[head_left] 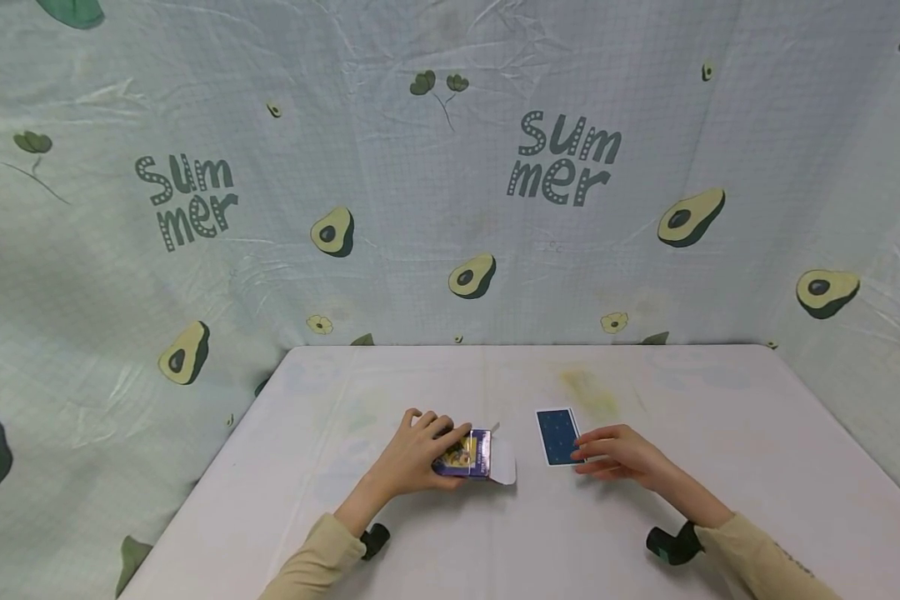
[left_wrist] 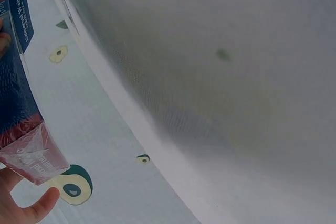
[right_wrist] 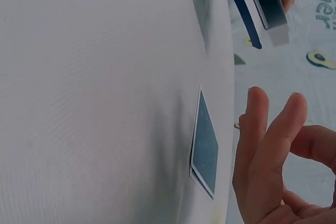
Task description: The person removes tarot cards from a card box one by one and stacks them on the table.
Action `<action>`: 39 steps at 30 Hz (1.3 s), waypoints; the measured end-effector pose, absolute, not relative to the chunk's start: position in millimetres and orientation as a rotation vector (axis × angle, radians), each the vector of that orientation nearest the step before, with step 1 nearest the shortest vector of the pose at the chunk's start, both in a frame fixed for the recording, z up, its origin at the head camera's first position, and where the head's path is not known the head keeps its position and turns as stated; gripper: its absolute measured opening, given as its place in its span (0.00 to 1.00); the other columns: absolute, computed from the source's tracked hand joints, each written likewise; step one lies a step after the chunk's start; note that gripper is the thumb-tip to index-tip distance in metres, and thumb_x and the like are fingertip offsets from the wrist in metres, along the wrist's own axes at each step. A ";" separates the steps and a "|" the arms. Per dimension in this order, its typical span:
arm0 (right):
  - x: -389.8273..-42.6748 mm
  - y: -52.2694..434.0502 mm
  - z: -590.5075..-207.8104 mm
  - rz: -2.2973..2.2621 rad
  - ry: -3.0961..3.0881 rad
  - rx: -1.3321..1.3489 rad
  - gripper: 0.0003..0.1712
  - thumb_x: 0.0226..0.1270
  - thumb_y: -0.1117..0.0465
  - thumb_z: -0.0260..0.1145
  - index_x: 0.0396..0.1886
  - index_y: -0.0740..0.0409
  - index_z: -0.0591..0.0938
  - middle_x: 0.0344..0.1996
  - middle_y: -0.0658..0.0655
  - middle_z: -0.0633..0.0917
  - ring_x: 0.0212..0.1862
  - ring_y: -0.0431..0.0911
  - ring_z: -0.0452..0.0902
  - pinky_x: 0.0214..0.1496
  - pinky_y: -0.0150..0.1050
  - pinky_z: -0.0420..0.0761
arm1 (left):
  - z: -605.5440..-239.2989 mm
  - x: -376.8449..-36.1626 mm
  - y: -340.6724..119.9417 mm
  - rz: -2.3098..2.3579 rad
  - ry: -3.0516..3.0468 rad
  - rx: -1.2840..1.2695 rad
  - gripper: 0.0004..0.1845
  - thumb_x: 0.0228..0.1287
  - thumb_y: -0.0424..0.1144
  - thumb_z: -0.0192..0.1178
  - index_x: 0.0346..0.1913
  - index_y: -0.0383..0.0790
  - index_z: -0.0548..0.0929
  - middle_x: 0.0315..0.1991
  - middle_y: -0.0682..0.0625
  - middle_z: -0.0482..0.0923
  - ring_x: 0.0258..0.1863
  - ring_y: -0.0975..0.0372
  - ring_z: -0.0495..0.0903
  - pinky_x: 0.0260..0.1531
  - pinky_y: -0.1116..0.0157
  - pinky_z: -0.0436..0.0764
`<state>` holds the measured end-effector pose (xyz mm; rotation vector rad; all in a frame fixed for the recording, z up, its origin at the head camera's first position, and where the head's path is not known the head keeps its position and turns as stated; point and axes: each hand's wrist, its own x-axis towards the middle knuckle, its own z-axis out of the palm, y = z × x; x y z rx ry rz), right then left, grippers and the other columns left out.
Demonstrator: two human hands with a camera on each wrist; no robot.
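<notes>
Fingers of the left hand [head_left: 420, 454] curl over a small card box [head_left: 471, 454] lying on the white surface [head_left: 720, 433], a little left of the middle and toward the near edge. The box is dark blue and purple with a picture on its face, and its white flap [head_left: 503, 472] hangs open on the side that faces the other hand. The left wrist view shows the same box [left_wrist: 18, 82] close up (clear wrapping bunched at one end), with the thumb [left_wrist: 31, 208] below it, so this grip is grasping the box.

Just beside the box, toward the right edge of the surface, a dark blue card [head_left: 557, 436] with a white border and small pale dots lies face down and flat. The right hand [head_left: 618, 457] rests on the surface at the card's near right corner, fingers stretched and slightly spread, fingertips at the card's edge or touching it; which of the two cannot be told. In the right wrist view those fingers [right_wrist: 262, 145] are straight and apart beside the card [right_wrist: 206, 142], holding nothing, so this grip is released.

Both forearms wear beige sleeves [head_left: 322, 554], each with a black wrist mount [head_left: 671, 543]. Behind the far edge hangs a pale cloth backdrop [head_left: 450, 208] printed with avocados and the word "summer"
</notes>
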<state>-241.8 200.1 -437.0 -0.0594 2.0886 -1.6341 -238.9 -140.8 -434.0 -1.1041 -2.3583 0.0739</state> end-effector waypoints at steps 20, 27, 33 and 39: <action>-237.8 178.5 -436.6 -1.620 2.038 -0.216 0.29 0.58 0.52 0.61 0.51 0.72 0.72 0.39 0.55 0.85 0.37 0.42 0.83 0.32 0.33 0.78 | -428.0 -237.1 -132.3 0.051 -2.322 -1.129 0.39 0.40 0.65 0.61 0.58 0.53 0.70 0.41 0.55 0.72 0.39 0.63 0.69 0.42 0.55 0.66; -237.8 173.0 -434.6 -1.610 2.049 -0.240 0.30 0.58 0.51 0.61 0.51 0.71 0.73 0.39 0.55 0.84 0.37 0.43 0.83 0.33 0.33 0.78 | -426.9 -237.1 -130.5 0.045 -2.321 -1.135 0.39 0.41 0.65 0.60 0.58 0.53 0.70 0.41 0.55 0.71 0.39 0.63 0.69 0.43 0.56 0.66; -238.0 167.7 -431.5 -1.596 2.059 -0.261 0.31 0.58 0.51 0.61 0.52 0.72 0.72 0.38 0.55 0.84 0.37 0.42 0.82 0.33 0.33 0.78 | -427.0 -237.1 -128.8 0.032 -2.325 -1.135 0.41 0.39 0.66 0.62 0.59 0.53 0.69 0.42 0.54 0.71 0.38 0.63 0.68 0.43 0.55 0.66; -238.9 161.4 -431.0 -1.580 2.067 -0.265 0.32 0.57 0.50 0.62 0.52 0.71 0.72 0.39 0.56 0.84 0.37 0.43 0.82 0.33 0.33 0.78 | -426.0 -237.1 -128.4 0.022 -2.316 -1.133 0.42 0.36 0.68 0.62 0.58 0.52 0.71 0.41 0.54 0.71 0.37 0.62 0.67 0.43 0.57 0.65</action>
